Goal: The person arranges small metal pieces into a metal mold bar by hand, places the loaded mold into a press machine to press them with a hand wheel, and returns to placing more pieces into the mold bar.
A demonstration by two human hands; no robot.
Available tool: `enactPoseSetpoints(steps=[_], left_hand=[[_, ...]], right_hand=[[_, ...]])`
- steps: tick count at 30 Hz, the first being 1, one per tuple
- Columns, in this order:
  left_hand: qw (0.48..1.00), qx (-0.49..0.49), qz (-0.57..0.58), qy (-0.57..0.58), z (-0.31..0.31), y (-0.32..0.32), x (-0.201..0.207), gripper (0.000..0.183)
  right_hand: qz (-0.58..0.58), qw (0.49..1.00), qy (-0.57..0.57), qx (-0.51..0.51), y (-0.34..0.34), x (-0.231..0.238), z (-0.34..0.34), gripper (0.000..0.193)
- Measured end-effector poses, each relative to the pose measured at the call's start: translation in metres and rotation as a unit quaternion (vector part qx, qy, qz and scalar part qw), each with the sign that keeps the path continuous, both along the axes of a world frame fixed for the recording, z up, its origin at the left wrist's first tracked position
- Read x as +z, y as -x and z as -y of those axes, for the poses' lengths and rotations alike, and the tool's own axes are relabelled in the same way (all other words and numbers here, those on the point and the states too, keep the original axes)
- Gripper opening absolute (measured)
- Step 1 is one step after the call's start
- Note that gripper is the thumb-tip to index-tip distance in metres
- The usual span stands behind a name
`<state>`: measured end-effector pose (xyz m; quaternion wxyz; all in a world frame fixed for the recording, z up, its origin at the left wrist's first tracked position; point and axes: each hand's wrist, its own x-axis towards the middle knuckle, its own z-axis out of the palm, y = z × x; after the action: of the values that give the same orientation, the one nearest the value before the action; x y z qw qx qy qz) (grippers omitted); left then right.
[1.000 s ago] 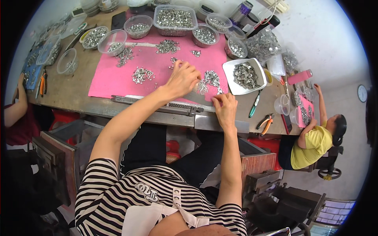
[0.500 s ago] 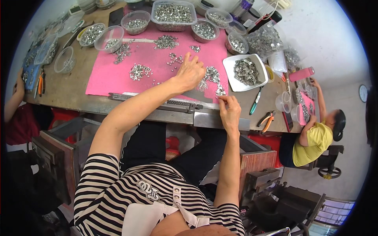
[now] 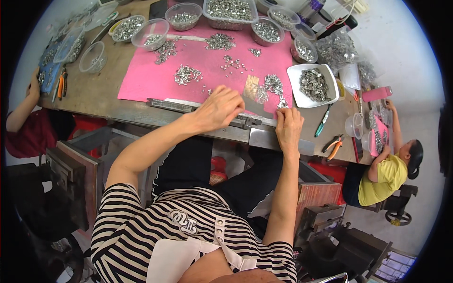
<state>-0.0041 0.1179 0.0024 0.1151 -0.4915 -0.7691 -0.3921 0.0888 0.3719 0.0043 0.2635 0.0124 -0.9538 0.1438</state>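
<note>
Over a long metal rail (image 3: 172, 104) at the table's near edge, my left hand (image 3: 220, 108) is closed with its fingers bent together. Whatever its fingertips hold is too small to make out. My right hand (image 3: 289, 126) is pinched at the near right corner of the pink mat (image 3: 141, 78), just below a small pile of shiny metal pieces (image 3: 282, 102). Its fingertips hide what they grip. Beyond them lie a larger heap of metal pieces (image 3: 273, 84) and a tan ridged strip (image 3: 251, 86). Another metal pile (image 3: 188, 75) lies on the mat's left half.
A white square dish (image 3: 295, 80) of metal parts stands right of the mat. Green-handled pliers (image 3: 322, 121) and orange-handled pliers (image 3: 334, 147) lie nearer. Clear tubs (image 3: 183, 17) line the back. A person in yellow (image 3: 384, 177) works at right; another person's arm (image 3: 23, 106) shows at left.
My left hand has drawn back from above the mat to the rail at the near edge. My right hand stays by the mat's corner. The whole view has shifted.
</note>
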Motion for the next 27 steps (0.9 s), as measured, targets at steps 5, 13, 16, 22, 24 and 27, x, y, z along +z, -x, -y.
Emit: enactPoseSetpoints(steps=[5,13,16,22,24,27], left_hand=[[1.0,-0.014,0.012,-0.02,0.004,-0.016,-0.007,0.014],[1.0,0.007,0.002,-0.011,0.006,-0.019,-0.003,0.012],[0.999,0.027,0.031,-0.011,0.014,-0.026,-0.005,0.015],[0.976,0.203,-0.011,-0.079,0.059,-0.003,0.003,0.009],[0.964,0.262,-0.019,-0.053,0.078,0.011,0.003,0.009],[0.955,0.294,-0.02,-0.018,0.091,0.026,0.004,0.009]], right_hand=[[0.0,0.992,0.057,0.117,-0.002,0.009,0.036,0.011],[0.009,0.982,0.023,0.187,-0.001,0.011,0.074,0.015],[0.011,0.98,-0.017,0.2,-0.001,0.014,0.074,0.014],[0.008,0.98,-0.073,0.184,-0.006,0.015,0.078,0.014],[0.006,0.979,-0.077,0.19,-0.008,0.015,0.079,0.014],[-0.032,0.975,-0.109,0.19,-0.01,0.008,0.075,0.017]])
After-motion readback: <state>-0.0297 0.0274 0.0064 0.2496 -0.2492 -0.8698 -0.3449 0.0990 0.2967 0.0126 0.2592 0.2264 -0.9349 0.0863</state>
